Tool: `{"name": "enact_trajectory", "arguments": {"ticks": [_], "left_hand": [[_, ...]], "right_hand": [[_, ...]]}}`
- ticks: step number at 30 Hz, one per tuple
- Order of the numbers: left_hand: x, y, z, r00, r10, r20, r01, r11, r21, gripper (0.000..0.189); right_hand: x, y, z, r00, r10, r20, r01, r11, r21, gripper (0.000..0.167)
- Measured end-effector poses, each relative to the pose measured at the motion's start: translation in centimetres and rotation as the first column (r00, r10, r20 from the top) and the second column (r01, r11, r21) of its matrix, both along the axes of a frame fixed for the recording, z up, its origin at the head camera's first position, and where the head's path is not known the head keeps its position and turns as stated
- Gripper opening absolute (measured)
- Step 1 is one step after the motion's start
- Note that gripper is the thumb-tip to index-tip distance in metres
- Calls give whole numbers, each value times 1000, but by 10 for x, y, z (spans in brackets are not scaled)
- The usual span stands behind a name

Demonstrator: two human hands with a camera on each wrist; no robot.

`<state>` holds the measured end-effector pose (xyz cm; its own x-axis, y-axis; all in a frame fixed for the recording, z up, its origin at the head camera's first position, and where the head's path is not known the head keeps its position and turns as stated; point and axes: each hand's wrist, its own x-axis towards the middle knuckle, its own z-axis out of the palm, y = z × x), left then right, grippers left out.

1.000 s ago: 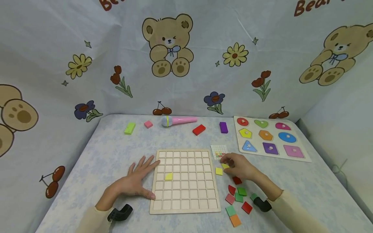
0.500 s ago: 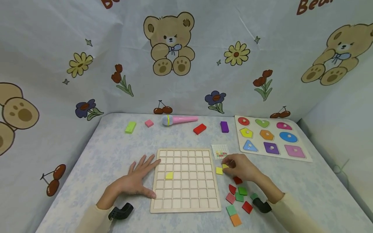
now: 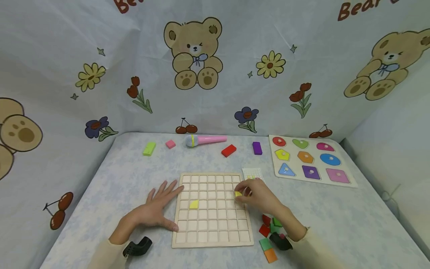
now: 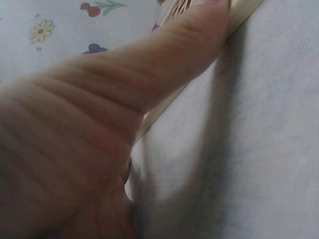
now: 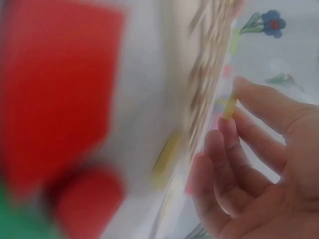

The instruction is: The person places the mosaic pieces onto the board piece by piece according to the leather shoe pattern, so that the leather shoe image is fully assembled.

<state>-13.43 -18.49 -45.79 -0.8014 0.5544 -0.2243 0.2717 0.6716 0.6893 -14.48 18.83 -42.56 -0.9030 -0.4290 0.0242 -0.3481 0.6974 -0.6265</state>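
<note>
A pale wooden grid board [image 3: 213,225] lies flat on the table, one yellow square tile [image 3: 193,204] sitting in a cell on its left side. My left hand [image 3: 156,209] rests spread at the board's left edge, fingertips and thumb on the rim; in the left wrist view its thumb [image 4: 174,47] reaches onto the wooden edge. Over the board's right edge, my right hand [image 3: 258,196] pinches another yellow tile [image 5: 229,106] between thumb and fingertips. A further yellow tile [image 5: 167,157] lies beside the board in the right wrist view; the hand hides it from the head view.
Right of the board lie loose red tiles [image 3: 264,230], green tiles [image 3: 265,244] and an orange tile [image 3: 270,256], some under the right wrist. A printed grid card [image 3: 252,173] is partly covered. Behind stand a shape puzzle [image 3: 317,177], pink toy microphone [image 3: 211,139] and several blocks.
My right hand has lifted a yellow tile from the table beside the card and moved left to the board's right edge. The left hand has stayed in place.
</note>
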Motion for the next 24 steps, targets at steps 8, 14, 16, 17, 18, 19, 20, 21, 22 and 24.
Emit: {"name": "enact_trajectory", "arguments": {"ticks": [8,14,16,17,18,19,20,21,22,24], "left_hand": [[0,0,0,1000,7,-5,-7,1000,-17,122],[1,2,1,1000,5,1,-5,1000,-8,122],[1,1,2,1000,6,2,-6,1000,-12,122],[1,1,2,1000,8,2,-8,1000,-15,123],[0,1,3,1000,12,2,-12,1000,-18,123],[1,1,3,1000,14,2,-14,1000,-20,123],[1,1,3,1000,15,3,-15,1000,-21,123],[1,1,3,1000,16,2,-16,1000,-22,122],[1,1,3,1000,17,2,-17,1000,-21,122],[1,1,2,1000,19,2,-19,1000,-20,122]], "right_hand": [[10,-38,0,996,69,-49,-71,997,-35,20],[12,-57,-2,998,61,-34,-60,998,35,16],[12,-62,-1,997,73,-20,-72,996,59,16],[12,-64,0,997,82,-15,-80,994,72,17],[11,-67,1,995,95,-14,-93,992,83,17],[11,-69,2,995,103,-6,-102,990,96,16],[10,-71,3,994,112,-5,-111,988,111,16],[9,-73,3,993,119,-7,-118,985,123,16],[8,-74,3,992,123,-8,-120,983,136,15],[5,-77,2,991,131,-13,-127,979,158,13]]}}
